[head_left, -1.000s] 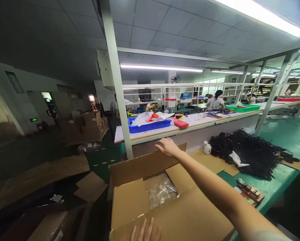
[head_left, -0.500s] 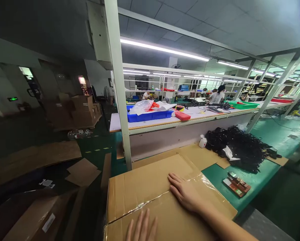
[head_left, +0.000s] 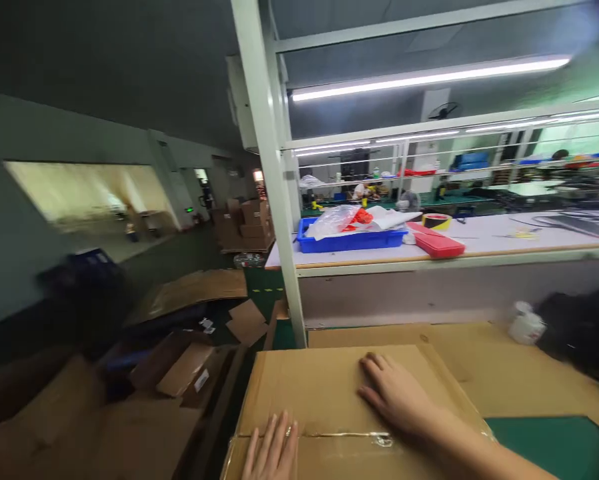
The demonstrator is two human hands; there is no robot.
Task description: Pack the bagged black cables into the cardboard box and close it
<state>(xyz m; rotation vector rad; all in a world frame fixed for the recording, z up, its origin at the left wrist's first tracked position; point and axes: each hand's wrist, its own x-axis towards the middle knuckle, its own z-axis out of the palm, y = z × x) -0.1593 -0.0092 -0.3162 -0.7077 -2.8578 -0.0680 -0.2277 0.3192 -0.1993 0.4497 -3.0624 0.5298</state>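
Cardboard box (head_left: pixel 324 393) flaps shut; right hand (head_left: pixel 397 393) flat at 2 o'clock of left hand (head_left: pixel 272 453), both open, gripping nothing; seam runs 9-to-3.

Factory floor: long workbenches (head_left: pixel 479 240), parts bins (head_left: pixel 349 239), stacked cartons (head_left: pixel 244 220).

Both hands flat on closed cardboard box (head_left: pixel 329 393) at bottom centre: left hand (head_left: pixel 272 453) on near flap, right hand (head_left: pixel 399 397) on far flap. Blue bin (head_left: pixel 349 239) and red tray (head_left: pixel 437 243) on white bench, centre right. Loose cardboard lower left.
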